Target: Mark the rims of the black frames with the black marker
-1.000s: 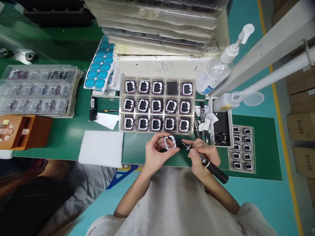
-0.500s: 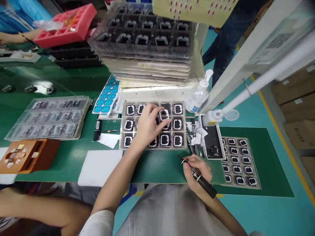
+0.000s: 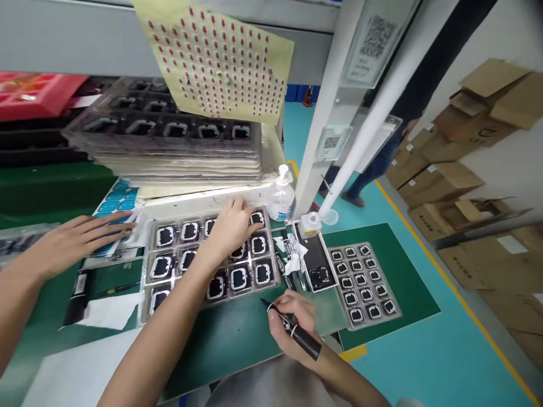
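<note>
My left hand [image 3: 229, 232] reaches over a clear plastic tray [image 3: 274, 249] of black square parts with white frames. Its thumb and fingers are apart at the far row, near the right end; it hides the cell beneath, so contact with a part there is not visible. Low at the right, my right hand [image 3: 292, 319] is closed around a black marker [image 3: 303, 339]. The marker's uncapped tip points left, just in front of the tray's near edge. Rows of framed parts [image 3: 258, 245] show on either side of my left hand.
Another person's hand [image 3: 80, 237] reaches in from the left over a blue sticker sheet [image 3: 121, 195]. Stacked trays [image 3: 182, 152] stand behind, beside a pump bottle [image 3: 282, 198]. To the right are a small black-bottomed box [image 3: 316, 254] and a second parts tray [image 3: 360, 282].
The view has turned right and come closer. A co-worker's hand has come in at the left. My left hand stays over the tray's far row; my right hand still holds the marker.
</note>
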Demonstrator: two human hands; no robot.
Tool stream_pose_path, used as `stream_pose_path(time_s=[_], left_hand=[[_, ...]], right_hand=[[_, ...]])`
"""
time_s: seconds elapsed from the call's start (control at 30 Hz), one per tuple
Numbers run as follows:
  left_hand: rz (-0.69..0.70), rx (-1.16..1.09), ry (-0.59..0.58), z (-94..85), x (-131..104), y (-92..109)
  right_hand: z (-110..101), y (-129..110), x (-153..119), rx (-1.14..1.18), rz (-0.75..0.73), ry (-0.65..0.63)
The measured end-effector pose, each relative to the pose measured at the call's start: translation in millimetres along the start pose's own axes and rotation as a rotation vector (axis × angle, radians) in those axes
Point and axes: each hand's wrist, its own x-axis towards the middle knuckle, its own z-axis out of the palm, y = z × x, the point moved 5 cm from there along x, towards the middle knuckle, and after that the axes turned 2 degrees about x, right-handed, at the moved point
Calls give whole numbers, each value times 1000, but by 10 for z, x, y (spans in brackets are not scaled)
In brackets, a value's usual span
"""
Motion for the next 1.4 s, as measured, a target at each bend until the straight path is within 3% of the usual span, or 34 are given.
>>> stream_pose_path(time_s=[0.13, 0.23, 0.3, 0.43, 0.5, 0.57, 0.67, 0.77, 0.83, 0.97, 1.17, 1.4], left_hand=[[-33, -230, 29, 3, 94, 26], [-32, -466, 35, -43, -39, 96], [-90, -695, 91, -114, -243, 134], [-350, -1305, 173, -162, -839, 235], [-463, -1427, 209, -120, -1150, 310], [-564, -1441, 207, -27, -1430, 377], [-661, -1457, 106, 161, -1754, 487], [-693, -1504, 34, 280, -1963, 613], [-706, -1484, 73, 294, -2054, 671], [-701, -1391, 155, 298, -2166, 737], [-637, -1294, 114, 358, -2230, 755], [-525, -1275, 216, 340, -2197, 783]], right_hand=[[-15, 9, -16, -6, 10, 23], [-30, 18, -29, 4, 8, 8], [-54, 8, -29, 21, 4, 6], [-120, -56, 25, 31, 21, 37], [-130, -77, 66, 21, 48, 30], [-138, -79, 91, 46, 67, 41], [-143, -38, 84, 85, 91, 70], [-137, 13, 75, 103, 110, 79], [-116, 27, 98, 105, 114, 68], [-3, 8, 192, 121, 124, 4], [178, -86, 277, 169, 88, -103], [196, -115, 268, 140, 33, -128]])
